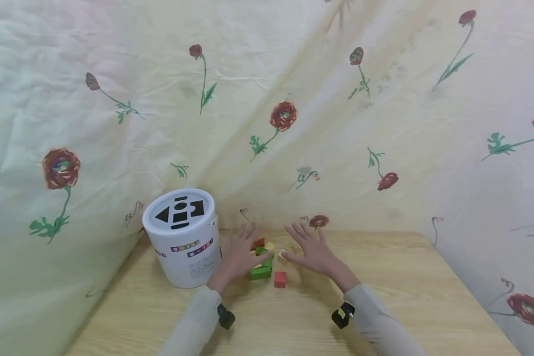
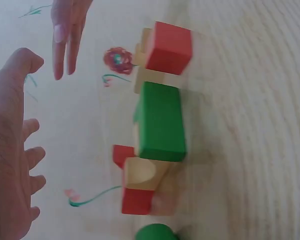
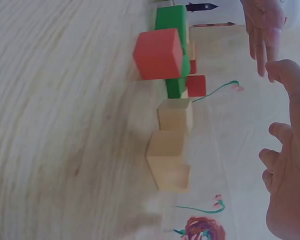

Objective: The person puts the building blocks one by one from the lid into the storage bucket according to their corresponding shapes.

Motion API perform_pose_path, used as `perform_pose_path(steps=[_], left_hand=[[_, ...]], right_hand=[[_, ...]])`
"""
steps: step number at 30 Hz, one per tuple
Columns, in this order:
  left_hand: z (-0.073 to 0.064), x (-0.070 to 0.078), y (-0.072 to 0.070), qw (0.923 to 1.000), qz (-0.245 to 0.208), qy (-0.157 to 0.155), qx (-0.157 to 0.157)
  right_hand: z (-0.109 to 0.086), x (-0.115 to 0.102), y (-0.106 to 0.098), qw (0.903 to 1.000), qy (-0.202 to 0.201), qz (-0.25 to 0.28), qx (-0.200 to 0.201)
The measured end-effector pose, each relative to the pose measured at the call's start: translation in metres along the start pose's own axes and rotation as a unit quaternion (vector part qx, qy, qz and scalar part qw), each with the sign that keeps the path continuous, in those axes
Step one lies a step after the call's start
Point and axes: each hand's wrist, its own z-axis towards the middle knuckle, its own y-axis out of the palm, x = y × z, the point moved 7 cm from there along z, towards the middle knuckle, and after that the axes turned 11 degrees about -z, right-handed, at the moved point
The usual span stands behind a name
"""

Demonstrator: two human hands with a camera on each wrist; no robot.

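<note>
left hand (image 1: 240, 252) and right hand (image 1: 313, 249) held out over a tabletop of pale wood grain (image 1: 276, 329), centre of the frame, well apart from each other. fingers extended and spread on both; neither grips anything. in the wrist views a gap shows between each hand and the blocks.

between the hands, a loose cluster of small blocks, colours mixed: a red cube (image 1: 280, 280) nearest the viewer; a long green block (image 1: 260, 273) just left of it in the frame, with more green behind; an orange-red block (image 1: 258, 243) at the back, by the left hand's fingers. pale unpainted wooden blocks (image 3: 167, 145) stand in a short run at the centre of the right wrist view, near one another.

left of centre in the frame: a white cylindrical bucket (image 1: 178, 264) with coloured labels, upright, its white lid with shaped cut-outs (image 1: 171, 203) on. cream cloth printed with red flowers (image 1: 249, 74) hangs behind.

progress, as judged: handling looks barely begun, or paused. every block in sight is loose on the table, none taken up, no sorted order apparent. bucket's contents hidden; cannot tell whether it holds any blocks.
</note>
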Motion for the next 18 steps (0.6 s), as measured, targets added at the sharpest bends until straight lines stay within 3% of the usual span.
perform_pose_path(steps=[6,9,15,18], left_hand=[[0.001,0.015,-0.025,0.9989,-0.012,0.026,0.036],[0.001,0.023,-0.044,0.9968,0.003,0.040,0.069],[-0.008,0.034,-0.086,0.9909,-0.031,0.058,0.118],[-0.015,0.037,-0.107,0.9879,-0.001,0.064,0.141]], right_hand=[[0.010,-0.008,-0.011,0.9998,-0.011,-0.007,0.018],[0.016,-0.015,-0.018,0.9997,-0.013,0.000,0.021],[0.028,-0.034,-0.028,0.9993,-0.017,0.030,0.017],[0.034,-0.045,-0.031,0.9990,-0.022,0.037,0.015]])
